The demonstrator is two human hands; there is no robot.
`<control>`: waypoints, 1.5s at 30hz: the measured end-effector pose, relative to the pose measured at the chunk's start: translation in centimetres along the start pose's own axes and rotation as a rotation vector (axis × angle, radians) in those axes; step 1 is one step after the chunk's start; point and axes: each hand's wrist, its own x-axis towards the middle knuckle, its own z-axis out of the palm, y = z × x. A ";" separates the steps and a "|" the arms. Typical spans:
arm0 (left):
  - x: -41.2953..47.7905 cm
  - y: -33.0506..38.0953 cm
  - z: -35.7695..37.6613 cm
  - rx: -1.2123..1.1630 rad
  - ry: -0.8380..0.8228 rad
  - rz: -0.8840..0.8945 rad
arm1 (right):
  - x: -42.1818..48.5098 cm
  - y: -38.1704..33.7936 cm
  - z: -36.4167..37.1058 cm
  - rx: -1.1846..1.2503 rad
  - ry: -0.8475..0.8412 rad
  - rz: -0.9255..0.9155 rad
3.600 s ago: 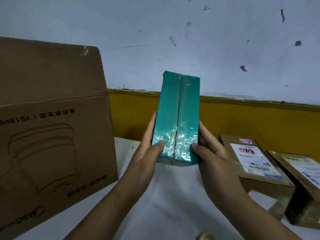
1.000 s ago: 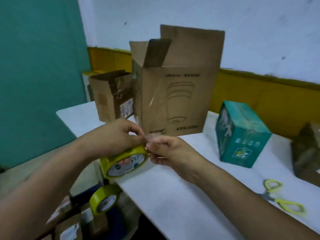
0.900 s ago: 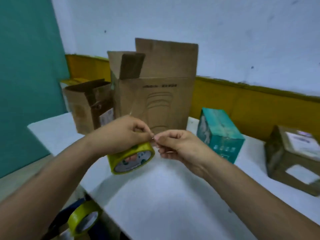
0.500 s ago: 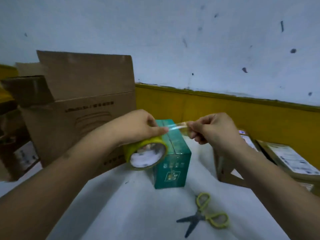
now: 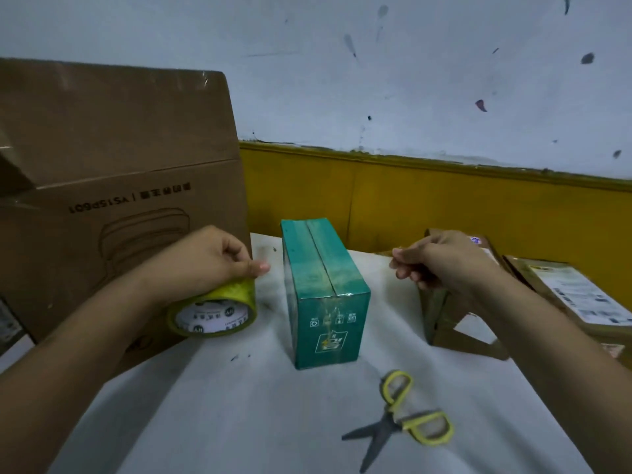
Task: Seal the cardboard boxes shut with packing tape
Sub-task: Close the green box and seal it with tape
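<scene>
Yellow-handled scissors (image 5: 396,422): lie nearest the viewer on the white table (image 5: 239,422), blades apart, not in use.
Tape roll (image 5: 212,309): yellow-tinted, held left of the teal box and in front of the large carton.
Left hand (image 5: 201,261): fingers clamped over the top of the roll, thumb extended toward the box.
Teal box (image 5: 325,289): stands on the table between the two hands and touches neither. The top flaps are folded down and meet at a central seam running front to back.
Box surface: glossy. A clear strip appears to run from the seam down the near face, but whether the seam is fully taped cannot be told.
Right hand (image 5: 444,261): raised right of the box, fingers curled together as in a pinch. No strip is visible, so what they hold cannot be told.
Brown parcels (image 5: 455,323): behind the right hand, labelled, apparently closed.
Large carton (image 5: 119,200): far left, one flap upright, unsealed.
Progress: judged partial. The teal box is closed and ready for tape.
Remaining: lay and cut the strip, then seal the carton.
</scene>
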 end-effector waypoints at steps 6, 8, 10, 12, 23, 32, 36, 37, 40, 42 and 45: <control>0.4 -2.4 3.1 -0.100 -0.051 -0.015 | 0.3 3.5 2.7 -0.021 -0.019 0.102; 0.4 -2.9 4.4 -0.157 -0.049 -0.024 | 0.0 4.3 4.2 -0.008 -0.020 0.093; 0.6 -3.0 5.6 -0.182 -0.046 -0.029 | 0.1 4.9 5.6 -0.021 0.001 0.064; 1.0 -2.9 6.6 -0.200 -0.040 -0.009 | 0.2 5.3 6.5 -0.140 0.056 -0.020; 0.6 -3.5 8.6 -0.111 0.065 -0.083 | -5.2 2.7 9.7 -0.524 0.279 -0.369; -1.5 -3.0 9.0 -0.266 0.086 -0.037 | -3.3 4.5 12.6 -0.455 0.317 -0.436; -2.8 -1.6 7.5 -0.711 -0.080 0.096 | -1.7 4.3 9.7 -0.212 0.365 -0.350; -2.8 -1.0 7.1 -0.736 -0.119 0.117 | -1.4 4.3 9.1 -0.175 0.357 -0.319; -2.2 0.7 6.5 -0.547 -0.156 0.142 | -0.2 4.9 7.6 -0.021 0.362 -0.181; -2.2 0.5 6.7 -0.331 -0.115 0.091 | 0.5 5.9 6.6 0.194 0.375 -0.051; -3.0 -1.6 7.5 -0.121 -0.069 -0.009 | 1.2 6.6 6.0 0.346 0.316 0.031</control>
